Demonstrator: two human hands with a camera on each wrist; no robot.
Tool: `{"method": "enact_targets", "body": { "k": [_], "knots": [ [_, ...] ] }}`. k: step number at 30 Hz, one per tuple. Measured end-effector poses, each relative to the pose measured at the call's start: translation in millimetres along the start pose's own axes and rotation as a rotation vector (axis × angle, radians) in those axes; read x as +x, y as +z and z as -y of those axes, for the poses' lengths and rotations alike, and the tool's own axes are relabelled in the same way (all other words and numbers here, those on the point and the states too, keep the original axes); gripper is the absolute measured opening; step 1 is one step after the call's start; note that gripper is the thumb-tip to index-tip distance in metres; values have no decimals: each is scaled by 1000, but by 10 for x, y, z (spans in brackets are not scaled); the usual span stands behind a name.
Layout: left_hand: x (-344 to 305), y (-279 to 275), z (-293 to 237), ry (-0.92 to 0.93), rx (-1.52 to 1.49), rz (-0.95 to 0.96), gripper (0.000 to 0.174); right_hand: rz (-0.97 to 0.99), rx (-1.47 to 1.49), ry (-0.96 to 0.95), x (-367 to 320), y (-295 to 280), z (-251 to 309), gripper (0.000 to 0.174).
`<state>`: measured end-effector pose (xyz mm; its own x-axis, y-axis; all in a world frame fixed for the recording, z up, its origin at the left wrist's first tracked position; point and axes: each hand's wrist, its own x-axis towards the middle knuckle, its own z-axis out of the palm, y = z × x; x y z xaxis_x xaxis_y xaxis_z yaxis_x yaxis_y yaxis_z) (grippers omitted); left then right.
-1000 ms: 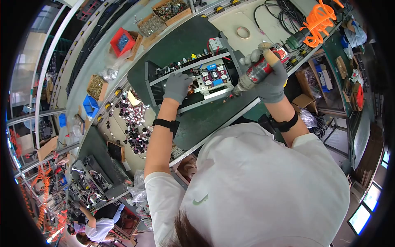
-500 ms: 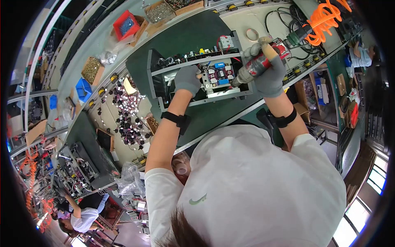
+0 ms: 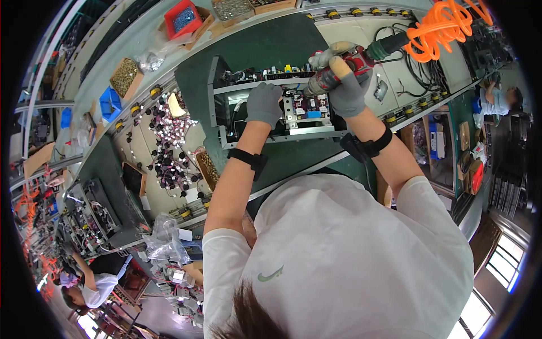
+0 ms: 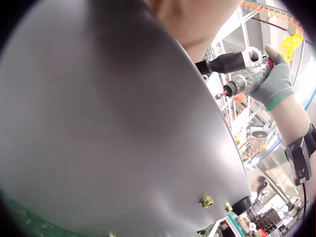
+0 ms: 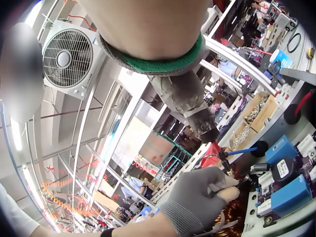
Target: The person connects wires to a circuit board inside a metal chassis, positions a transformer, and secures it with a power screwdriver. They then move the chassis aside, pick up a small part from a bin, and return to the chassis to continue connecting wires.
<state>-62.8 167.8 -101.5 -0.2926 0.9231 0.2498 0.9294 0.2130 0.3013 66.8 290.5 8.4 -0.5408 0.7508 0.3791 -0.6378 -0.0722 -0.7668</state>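
My gloved right hand (image 3: 349, 95) grips a red and grey power screwdriver (image 3: 320, 82), its nose pointing down-left over an open metal chassis (image 3: 217, 107). In the left wrist view its thin bit (image 4: 221, 95) shows beyond the panel edge. Inside the chassis sits a circuit module with blue blocks (image 3: 314, 114). My gloved left hand (image 3: 264, 105) reaches in just left of that module. In the right wrist view the left fingers (image 5: 228, 193) are bent together above a copper coil (image 5: 232, 217), close to a blue wire (image 5: 242, 151); I cannot tell what they pinch.
An orange coiled hose (image 3: 443, 31) runs from the screwdriver. Boxes of small hardware, a red bin (image 3: 183, 20) and a blue bin (image 3: 110, 103) stand beyond the green mat (image 3: 265, 42). Heaped wired parts (image 3: 169, 152) lie left. Another person (image 3: 93, 288) works at lower left.
The screwdriver has swung from the chassis's right front corner up and leftward to the module's back edge. The left hand stays inside the chassis, left of the module.
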Motion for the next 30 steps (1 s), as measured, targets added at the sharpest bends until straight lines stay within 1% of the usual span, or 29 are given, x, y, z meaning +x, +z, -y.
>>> {"method": "enact_targets", "body": {
  "k": [1, 3, 4, 8, 10, 11, 13, 14, 16, 20, 23, 25, 29, 30],
  "knots": [
    [2, 9, 2, -4, -1, 16, 14, 7, 0, 3, -13, 18, -49, 22],
    [3, 16, 4, -8, 0, 14, 15, 7, -107, -33, -44, 61, -133, 23],
    [-3, 19, 9, -5, 3, 18, 16, 17, -106, 3, -59, 53, -177, 25],
    [-19, 23, 4, -11, 12, 26, 19, 44, -81, 22, -66, 136, -237, 27],
    [-16, 38, 11, 49, -20, -90, 8, 70, -90, -8, -63, 137, -263, 30],
    [-20, 43, 14, 46, -21, -92, 8, 72, -91, -6, -53, 113, -311, 30],
    [-13, 41, 14, 51, -11, -62, 7, 121, -190, -159, -15, 89, -391, 31],
    [-8, 42, 17, 48, -11, -66, 7, 126, -190, -159, -35, 78, -402, 31],
    [-16, 54, 26, 51, 15, -29, 6, 54, -130, -27, -77, 149, -366, 32],
    [-21, 77, 38, 50, 24, -23, 9, 108, -194, -48, -100, 143, -407, 33],
    [-26, 59, 23, 45, 45, -8, 13, 134, -195, -11, -105, 187, -368, 33],
    [-32, 47, 21, 12, 84, 10, 16, 116, -329, 192, -86, 252, -279, 33],
    [-55, 25, -1, -45, 139, 37, 17, 142, -280, 168, 5, 331, -350, 31],
    [-58, 26, -10, -50, 130, 11, 16, 147, -347, 111, 27, 343, -375, 29]
  ]
}}
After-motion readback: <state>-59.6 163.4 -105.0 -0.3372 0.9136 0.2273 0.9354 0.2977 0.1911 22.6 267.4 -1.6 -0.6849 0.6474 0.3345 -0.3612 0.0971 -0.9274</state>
